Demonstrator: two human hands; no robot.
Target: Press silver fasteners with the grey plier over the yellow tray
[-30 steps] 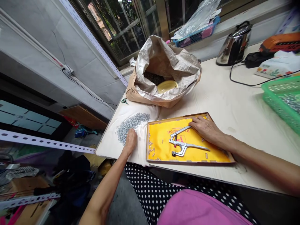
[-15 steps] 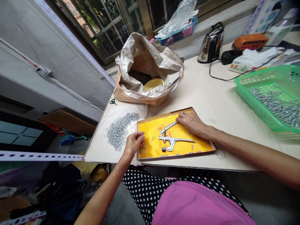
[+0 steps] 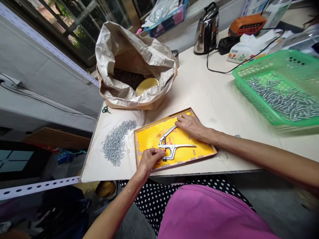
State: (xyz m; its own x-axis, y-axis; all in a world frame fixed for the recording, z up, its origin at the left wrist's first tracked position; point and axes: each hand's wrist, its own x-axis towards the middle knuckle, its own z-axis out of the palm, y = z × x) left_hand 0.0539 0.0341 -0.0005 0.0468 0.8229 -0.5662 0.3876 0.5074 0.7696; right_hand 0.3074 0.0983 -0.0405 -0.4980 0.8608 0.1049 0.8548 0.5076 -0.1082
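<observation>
A shallow wooden tray with a yellow liner point(image 3: 199, 156) lies at the table's near edge. Metal press pliers point(image 3: 171, 146) rest in it. My right hand point(image 3: 190, 125) lies over the pliers' upper handle, fingers curled loosely on it. My left hand point(image 3: 149, 158) is pinched closed at the pliers' jaw end, over the tray's near left part; what its fingers hold is too small to name. A heap of small silver metal pieces point(image 3: 116, 143) lies on a white cloth point(image 3: 99, 162) left of the tray.
A crumpled paper sack point(image 3: 132, 56) with dark contents and a yellow dish stands behind the tray. A green basket point(image 3: 274, 86) of silver pieces sits at right. A steel kettle point(image 3: 206, 30), cables and boxes line the back. The table edge drops off at left.
My left hand left the heap of silver pieces and moved right into the tray, up to the pliers' jaw. The right hand stayed on the pliers' handle. The camera view shifted right.
</observation>
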